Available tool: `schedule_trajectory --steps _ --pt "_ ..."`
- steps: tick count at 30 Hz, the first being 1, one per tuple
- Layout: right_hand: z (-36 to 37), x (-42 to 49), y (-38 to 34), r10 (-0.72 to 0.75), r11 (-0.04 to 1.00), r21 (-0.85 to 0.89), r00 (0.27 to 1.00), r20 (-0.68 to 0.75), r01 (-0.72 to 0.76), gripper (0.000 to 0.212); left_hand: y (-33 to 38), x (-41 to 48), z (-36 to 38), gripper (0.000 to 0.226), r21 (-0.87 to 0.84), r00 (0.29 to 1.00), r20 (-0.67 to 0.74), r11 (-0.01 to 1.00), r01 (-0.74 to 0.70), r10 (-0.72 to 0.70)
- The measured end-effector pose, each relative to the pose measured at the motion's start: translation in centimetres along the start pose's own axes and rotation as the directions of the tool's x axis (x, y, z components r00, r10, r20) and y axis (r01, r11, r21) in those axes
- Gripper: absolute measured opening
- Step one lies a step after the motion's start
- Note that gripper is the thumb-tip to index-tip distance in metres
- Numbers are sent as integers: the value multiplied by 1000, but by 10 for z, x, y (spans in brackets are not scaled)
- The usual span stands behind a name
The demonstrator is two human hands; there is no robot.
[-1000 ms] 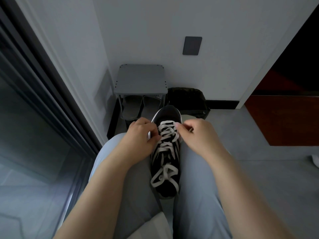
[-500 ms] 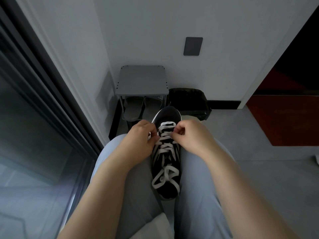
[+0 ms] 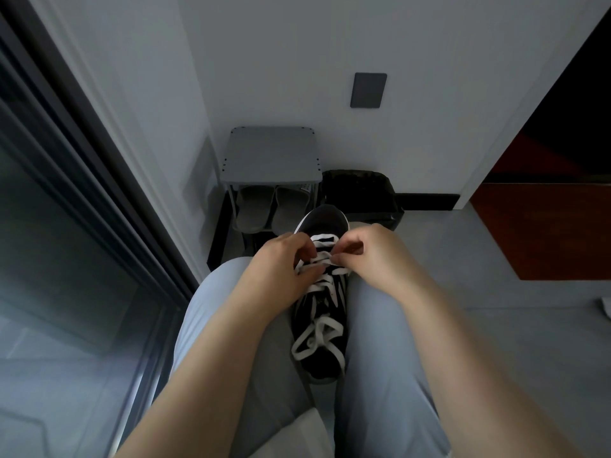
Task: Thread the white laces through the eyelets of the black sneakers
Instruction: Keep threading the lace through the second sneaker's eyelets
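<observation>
From the head camera, a black sneaker point(image 3: 325, 309) sits in the middle of the picture. It is wedged between the person's two legs point(image 3: 380, 358) in light blue pants, with its toe pointing to the top. A white lace point(image 3: 319, 335) crosses the shoe in rows and makes loose loops near its bottom end.

The left hand point(image 3: 281, 269) is on the left side of the shoe, near the toe end. Its fingers are curled, and they seem to pinch the lace, but the spot is small and hard to see. The right hand point(image 3: 380, 259) is on the right side. Its fingertips point(image 3: 339, 258) are squeezed together on a bit of the lace.

Above the shoe stands a small grey shelf point(image 3: 271, 157) with grey slippers point(image 3: 264, 209) under it. A black bag point(image 3: 360, 190) is just to its right. A dark plate point(image 3: 368, 90) is on the wall higher up.
</observation>
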State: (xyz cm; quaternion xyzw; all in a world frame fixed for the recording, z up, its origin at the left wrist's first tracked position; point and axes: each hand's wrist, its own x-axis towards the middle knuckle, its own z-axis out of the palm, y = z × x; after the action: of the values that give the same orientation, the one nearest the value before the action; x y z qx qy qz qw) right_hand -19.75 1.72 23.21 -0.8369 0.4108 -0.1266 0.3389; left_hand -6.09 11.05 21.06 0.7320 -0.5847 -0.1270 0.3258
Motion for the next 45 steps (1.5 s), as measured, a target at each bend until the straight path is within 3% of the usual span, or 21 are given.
schedule_trajectory --steps 4,7,10,14,18,20,26,31,35,37,41,45 --pt "6 -2 -4 -41 987 -160 995 -90 26 4 2 -1 1 15 15 1000 5 1000 20 -20" --pt "12 -4 -7 -158 923 -376 973 -169 84 6 2 0 1 12 10 1000 13 1000 23 -23" --pt "17 -6 -8 -254 881 -451 947 -198 143 2 3 0 0 8 -20 999 1 999 45 -45" --pt "17 -8 -4 -133 950 -302 978 -161 79 15 4 -1 -1 8 -25 998 -13 997 68 -69" --pt "12 -12 2 -57 997 -53 990 -128 51 12 3 -3 0 9 30 996 -34 996 79 -78" --pt "11 -13 3 -43 999 -11 988 -150 42 12 3 -3 1 11 65 996 -45 994 82 -80" --pt "11 -15 0 -16 993 -121 995 -99 4 18 -2 0 -3 9 35 998 -21 998 60 -59" --pt "8 -18 2 -54 985 -165 998 -32 48 14 -5 -2 -9 8 -32 992 -10 992 124 -125" --pt "11 -24 2 -135 983 -139 985 -105 120 17 -3 -7 -9 15 -54 997 -63 998 33 -36" --pt "13 -24 -1 -175 980 -107 982 -74 167 13 -3 -10 -9 19 -108 999 -49 994 -29 24" --pt "15 -22 -10 -91 982 -163 995 46 98 14 -2 -12 -10 15 -11 999 23 999 -35 36" --pt "16 -23 -16 -21 984 -179 1000 4 22 7 3 -9 -8 21 95 995 98 995 -14 5"
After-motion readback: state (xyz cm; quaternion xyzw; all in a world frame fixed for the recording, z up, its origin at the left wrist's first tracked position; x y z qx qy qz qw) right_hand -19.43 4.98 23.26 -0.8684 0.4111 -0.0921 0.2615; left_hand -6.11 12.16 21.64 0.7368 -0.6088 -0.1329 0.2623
